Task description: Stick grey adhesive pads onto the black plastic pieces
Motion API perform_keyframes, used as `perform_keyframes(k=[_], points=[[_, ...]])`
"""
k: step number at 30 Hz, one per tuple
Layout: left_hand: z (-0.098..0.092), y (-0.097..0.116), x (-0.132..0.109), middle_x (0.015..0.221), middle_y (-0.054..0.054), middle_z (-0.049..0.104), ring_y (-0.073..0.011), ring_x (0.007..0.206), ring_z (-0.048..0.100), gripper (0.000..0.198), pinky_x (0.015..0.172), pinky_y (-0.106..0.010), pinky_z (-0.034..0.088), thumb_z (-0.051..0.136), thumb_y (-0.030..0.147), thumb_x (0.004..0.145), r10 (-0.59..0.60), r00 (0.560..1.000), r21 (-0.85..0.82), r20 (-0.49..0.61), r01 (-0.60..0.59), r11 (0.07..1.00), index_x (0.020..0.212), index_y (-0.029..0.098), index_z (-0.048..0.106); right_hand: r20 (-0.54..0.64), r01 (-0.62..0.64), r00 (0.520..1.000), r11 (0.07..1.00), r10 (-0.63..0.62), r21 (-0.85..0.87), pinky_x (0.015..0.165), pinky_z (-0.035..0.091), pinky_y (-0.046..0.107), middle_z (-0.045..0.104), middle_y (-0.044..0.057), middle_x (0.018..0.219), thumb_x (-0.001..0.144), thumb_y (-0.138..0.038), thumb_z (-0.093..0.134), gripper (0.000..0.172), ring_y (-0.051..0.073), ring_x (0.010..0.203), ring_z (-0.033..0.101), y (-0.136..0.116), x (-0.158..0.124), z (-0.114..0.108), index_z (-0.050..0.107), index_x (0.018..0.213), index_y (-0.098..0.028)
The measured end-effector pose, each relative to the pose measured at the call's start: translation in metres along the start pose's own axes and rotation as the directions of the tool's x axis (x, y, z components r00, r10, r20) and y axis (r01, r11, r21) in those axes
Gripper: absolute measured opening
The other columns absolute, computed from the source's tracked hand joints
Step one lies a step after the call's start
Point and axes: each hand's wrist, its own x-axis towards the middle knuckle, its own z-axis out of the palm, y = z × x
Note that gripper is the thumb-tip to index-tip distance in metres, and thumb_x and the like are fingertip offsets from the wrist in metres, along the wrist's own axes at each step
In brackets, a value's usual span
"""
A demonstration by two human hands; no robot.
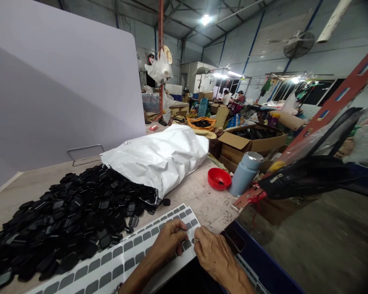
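A white sheet of grey rectangular stickers [119, 257] lies along the near edge of the wooden table [208, 204]. My left hand [168, 241] rests on the sheet's right end with its fingers curled and pinched at a sticker. My right hand [213, 253] is right beside it, fingers bent and pinched toward the same spot at the sheet's right edge. What sits between the fingertips is too small to make out. A big heap of small black plastic parts [64, 216] covers the table to the left, spilling from a white plastic bag [159, 157].
A red bowl [218, 178] and a grey-blue flask [245, 173] stand at the table's right edge. A white partition [55, 81] rises at the back left. Open cardboard boxes [251, 143] and cluttered benches with other people fill the hall behind. A black bag [303, 175] hangs at right.
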Motion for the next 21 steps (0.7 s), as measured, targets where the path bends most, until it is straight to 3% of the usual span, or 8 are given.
perform_keyframes(k=[4, 9, 15, 18, 21], points=[[-0.003, -0.009, 0.006, 0.060, 0.003, 0.064, -0.0064, 0.030, 0.046, 0.012, 0.031, -0.017, 0.030, 0.051, 0.016, 0.065, 0.023, 1.000, 0.050, 0.006, -0.024, 0.998, 0.077, 0.016, 0.056, 0.015, 0.053, 0.998, 0.997, -0.054, 0.060, 0.060, 0.033, 0.030, 0.064, -0.001, 0.080, 0.084, -0.010, 0.044, 0.016, 0.017, 0.070, 0.062, 0.004, 0.004, -0.002, 0.053, 0.086, -0.023], [-0.003, -0.005, 0.001, 0.061, 0.003, 0.064, -0.0064, 0.031, 0.047, 0.012, 0.031, -0.017, 0.029, 0.051, 0.016, 0.068, 0.030, 1.000, 0.066, -0.004, -0.030, 0.997, 0.079, 0.016, 0.056, 0.030, 0.076, 0.996, 0.994, -0.079, 0.074, 0.060, 0.033, 0.029, 0.064, -0.001, 0.079, 0.084, -0.012, 0.044, 0.015, 0.016, 0.069, 0.061, 0.006, 0.009, -0.002, 0.054, 0.085, -0.023], [0.000, -0.007, 0.001, 0.050, 0.007, 0.057, -0.0064, 0.030, 0.045, 0.012, 0.032, -0.016, 0.026, 0.054, 0.014, 0.066, 0.019, 1.000, 0.030, -0.014, -0.019, 0.999, 0.077, 0.016, 0.057, 0.031, 0.088, 0.995, 0.993, -0.091, 0.080, 0.061, 0.034, 0.029, 0.064, 0.001, 0.078, 0.083, -0.013, 0.044, 0.014, 0.018, 0.068, 0.062, 0.000, 0.012, -0.002, 0.054, 0.087, -0.022], [0.000, -0.004, 0.001, 0.052, 0.005, 0.058, -0.0071, 0.031, 0.046, 0.014, 0.031, -0.016, 0.023, 0.056, 0.015, 0.064, -0.002, 1.000, -0.020, -0.018, 0.001, 1.000, 0.078, 0.016, 0.058, 0.045, 0.091, 0.994, 0.972, -0.103, 0.218, 0.061, 0.035, 0.027, 0.060, -0.002, 0.072, 0.082, -0.013, 0.043, 0.013, 0.016, 0.066, 0.059, 0.000, 0.011, -0.008, 0.050, 0.078, -0.022], [-0.004, 0.006, -0.005, 0.062, 0.001, 0.063, -0.0078, 0.035, 0.050, 0.018, 0.031, -0.017, 0.023, 0.058, 0.021, 0.066, -0.013, 0.999, -0.103, -0.031, 0.010, 0.995, 0.084, 0.016, 0.056, 0.070, 0.061, 0.992, 0.892, -0.103, 0.448, 0.060, 0.036, 0.024, 0.053, -0.003, 0.067, 0.086, -0.022, 0.043, 0.015, 0.014, 0.063, 0.053, 0.006, 0.007, -0.014, 0.043, 0.071, -0.022]])
